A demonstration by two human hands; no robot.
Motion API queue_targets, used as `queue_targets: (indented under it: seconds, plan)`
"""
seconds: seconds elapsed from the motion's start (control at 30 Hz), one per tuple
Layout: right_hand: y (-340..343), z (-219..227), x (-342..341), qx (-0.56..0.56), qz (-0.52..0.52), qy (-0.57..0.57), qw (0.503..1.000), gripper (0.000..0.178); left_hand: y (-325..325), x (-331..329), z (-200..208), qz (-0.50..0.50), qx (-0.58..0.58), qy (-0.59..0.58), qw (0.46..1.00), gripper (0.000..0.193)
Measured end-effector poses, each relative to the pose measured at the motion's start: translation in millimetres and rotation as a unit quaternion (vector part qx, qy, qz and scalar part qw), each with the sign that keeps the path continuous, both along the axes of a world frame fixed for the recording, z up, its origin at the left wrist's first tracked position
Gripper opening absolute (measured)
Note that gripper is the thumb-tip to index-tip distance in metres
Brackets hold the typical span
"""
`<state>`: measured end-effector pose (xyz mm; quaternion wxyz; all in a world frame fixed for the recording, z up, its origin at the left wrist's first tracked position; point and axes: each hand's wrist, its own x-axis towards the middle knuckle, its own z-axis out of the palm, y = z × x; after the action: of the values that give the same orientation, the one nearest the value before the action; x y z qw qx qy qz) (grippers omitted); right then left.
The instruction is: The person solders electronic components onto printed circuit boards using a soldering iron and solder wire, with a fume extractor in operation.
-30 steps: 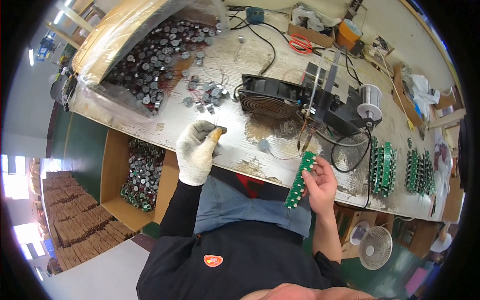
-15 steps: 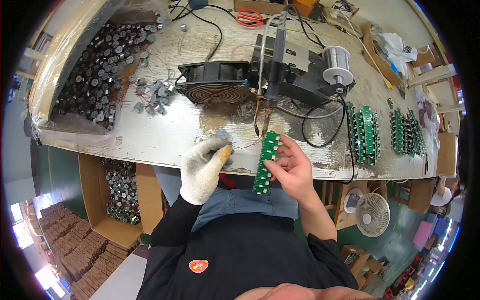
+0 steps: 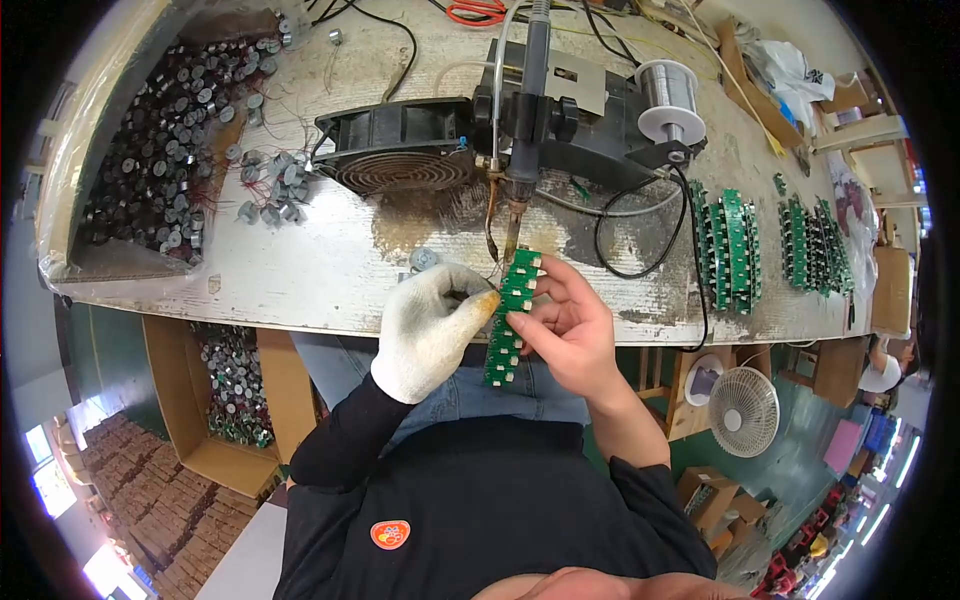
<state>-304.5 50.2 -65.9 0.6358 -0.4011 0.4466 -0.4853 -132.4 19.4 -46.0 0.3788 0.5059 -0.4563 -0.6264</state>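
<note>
In my bare right hand [image 3: 572, 335] I grip a long green circuit board [image 3: 514, 305], a strip with white connectors along its edge. Its upper end sits just below the tip of a soldering iron [image 3: 517, 190] held in a stand. My left hand [image 3: 432, 325], in a white glove with a yellowed thumb tip, is closed in a pinch at the board's left edge. A thin wire seems to run from its fingertips toward the iron tip; its other end is hidden. Just beyond the glove lies a small round silver motor [image 3: 424, 259].
A black fan [image 3: 395, 150] and a solder spool [image 3: 668, 100] flank the iron. Many motors fill a plastic-lined box [image 3: 140, 265] at left, others lie loose beside it. Stacked green boards [image 3: 730, 250] stand at right. A cardboard box [image 3: 290, 385] sits below the table edge.
My left hand has moved right, bringing its pinched fingertips up to the board. The board has shifted slightly left in my right hand. The whole view has shifted a little.
</note>
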Motion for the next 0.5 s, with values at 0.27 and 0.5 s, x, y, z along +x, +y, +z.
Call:
queue_targets:
  seconds: [0.27,0.5]
  plan:
    - [-1.6,-1.3,1.9,-0.012,-0.015,-0.015,1.000,0.057,-5.6,1.7,1.2,-0.015,0.019,-0.030,0.999,0.015]
    - [-5.5,1.8,2.7,-0.024,-0.017,-0.015,0.999,0.058,-8.9,0.6,3.4,0.004,0.070,0.031,0.997,0.015]
